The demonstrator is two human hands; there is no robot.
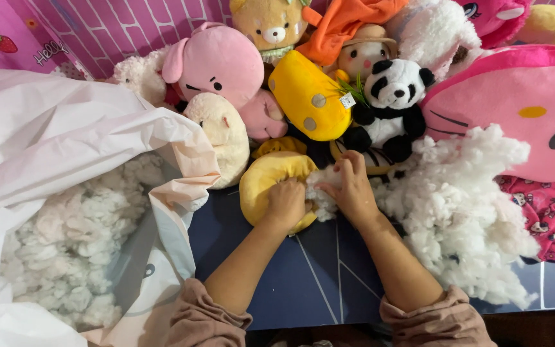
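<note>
Fingers of right hand pinching white stuffing, left hand fisted on yellow plush

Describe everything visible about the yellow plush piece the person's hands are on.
The yellow plush piece is a soft, rounded shell of smooth yellow fabric, lying on the dark blue surface in front of the pile of stuffed toys. It looks partly filled. The left hand presses on its right end, and the right hand holds a clump of white stuffing against that end. A cream plush toy touches its upper left side.
</note>
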